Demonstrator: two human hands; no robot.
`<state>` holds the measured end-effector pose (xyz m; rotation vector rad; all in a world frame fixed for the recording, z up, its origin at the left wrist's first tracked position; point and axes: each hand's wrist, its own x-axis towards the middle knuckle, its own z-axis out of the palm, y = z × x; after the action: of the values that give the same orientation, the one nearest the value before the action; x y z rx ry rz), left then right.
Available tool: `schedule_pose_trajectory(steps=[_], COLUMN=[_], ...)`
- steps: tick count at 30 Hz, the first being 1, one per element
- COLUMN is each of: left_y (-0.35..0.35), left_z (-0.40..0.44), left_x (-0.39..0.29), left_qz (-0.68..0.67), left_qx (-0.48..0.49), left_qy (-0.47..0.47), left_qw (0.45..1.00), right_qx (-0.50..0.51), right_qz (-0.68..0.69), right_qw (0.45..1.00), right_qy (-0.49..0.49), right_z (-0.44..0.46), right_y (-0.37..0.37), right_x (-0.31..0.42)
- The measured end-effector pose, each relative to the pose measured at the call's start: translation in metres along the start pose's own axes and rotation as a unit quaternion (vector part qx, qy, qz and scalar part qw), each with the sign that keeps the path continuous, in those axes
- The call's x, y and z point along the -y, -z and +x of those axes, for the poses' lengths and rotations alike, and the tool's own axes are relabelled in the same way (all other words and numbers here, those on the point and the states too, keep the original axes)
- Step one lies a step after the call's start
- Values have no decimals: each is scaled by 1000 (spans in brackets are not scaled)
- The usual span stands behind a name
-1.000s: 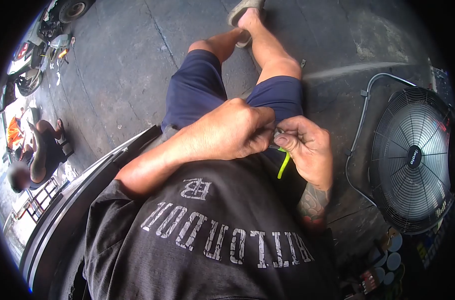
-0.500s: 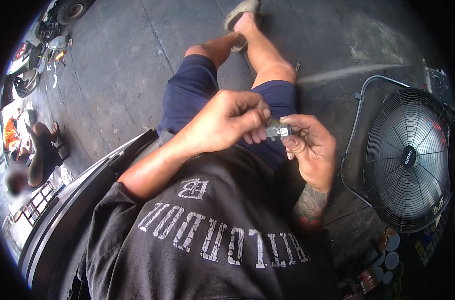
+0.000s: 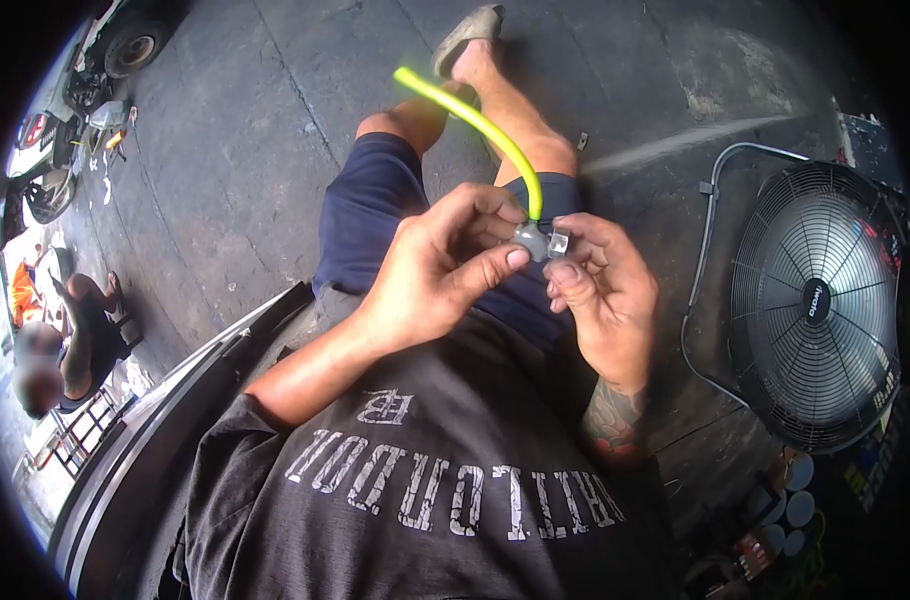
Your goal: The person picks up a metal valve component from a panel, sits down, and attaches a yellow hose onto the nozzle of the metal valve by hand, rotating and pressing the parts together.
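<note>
A small grey metal fitting (image 3: 535, 242) is between my two hands, over the lap. From its top a bright yellow-green tube (image 3: 497, 132) curves up and to the left. My left hand (image 3: 430, 265) pinches the fitting's left side between thumb and fingers. At the other side, the thumb and fingers of my right hand (image 3: 605, 290) close on the fitting's shiny, squarish end (image 3: 558, 243). Part of the fitting is hidden behind the fingertips.
A large round fan (image 3: 816, 302) on a tubular metal stand is at the right. Jars or cans (image 3: 799, 508) sit at the lower right. Two people (image 3: 87, 325) with blurred heads are at the far left, below vehicle parts. A wheel (image 3: 132, 50) shows at the upper left.
The yellow-green tube, hanging down one second ago and mostly hidden half a second ago, now points up and left. The fitting has turned, and my left hand's grip has shifted.
</note>
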<state>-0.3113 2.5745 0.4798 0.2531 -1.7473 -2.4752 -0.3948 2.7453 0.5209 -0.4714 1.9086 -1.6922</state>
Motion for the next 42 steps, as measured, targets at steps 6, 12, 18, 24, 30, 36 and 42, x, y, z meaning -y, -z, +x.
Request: schedule_pose_trajectory(steps=[6,12,18,24,30,36,42], left_y=[-1,1,0,0,-3,-5,-6], left_z=[-4,-6,-7,-4,-4,0,2], left_x=[-1,-4,-10,1,0,-13,-11], left_qz=[8,154,113,269,247,218,316], left_qx=[19,50,47,24,27,57,32], left_qy=[27,-46,20,-143,-122,-94,-103], left_qw=[999,986,992,952,961,970,943], right_qx=[8,32,40,23,33,34,-59], right_qz=[-61,-152,-190,-43,-89,100,-50], right_qw=[997,972,941,996,994,994,993], right_qy=[51,175,278,78,48,25,85], right_z=[1,2,7,-1,-2,-1,-4], right_y=[-1,1,3,2,5,2,-6], right_x=[-3,-4,-14,-8,-12,-28,-20])
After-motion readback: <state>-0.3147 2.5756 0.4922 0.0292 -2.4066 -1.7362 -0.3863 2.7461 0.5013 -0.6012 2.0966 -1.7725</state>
